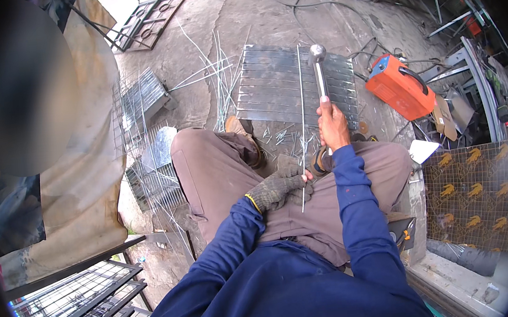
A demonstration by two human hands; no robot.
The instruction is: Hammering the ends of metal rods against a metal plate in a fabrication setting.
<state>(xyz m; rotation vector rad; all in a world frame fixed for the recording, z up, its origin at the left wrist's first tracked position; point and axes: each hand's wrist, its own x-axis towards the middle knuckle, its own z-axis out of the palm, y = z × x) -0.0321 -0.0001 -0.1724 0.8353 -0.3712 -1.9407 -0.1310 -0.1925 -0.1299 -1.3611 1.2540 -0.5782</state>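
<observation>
My left hand (278, 187), in a grey knitted glove with bare fingertips, is closed on a long thin metal rod (302, 105) above my lap. The rod points away from me over a flat metal plate with parallel slots (265, 84) on the ground. My bare right hand (332, 124) grips the shaft of a shiny metal bar with a round ball end (317, 54), raised just right of the rod. Whether that bar is a hammer I cannot tell. Short cut rod pieces (282, 136) lie scattered between my feet and the plate.
Loose thin rods (220, 88) lie left of the plate. An orange welding machine (400, 86) with cables stands to the right. Wire mesh (149, 150) and a boxy metal piece (144, 99) lie at left, a dark metal frame (149, 22) behind. A patterned sheet (481, 198) is at lower right.
</observation>
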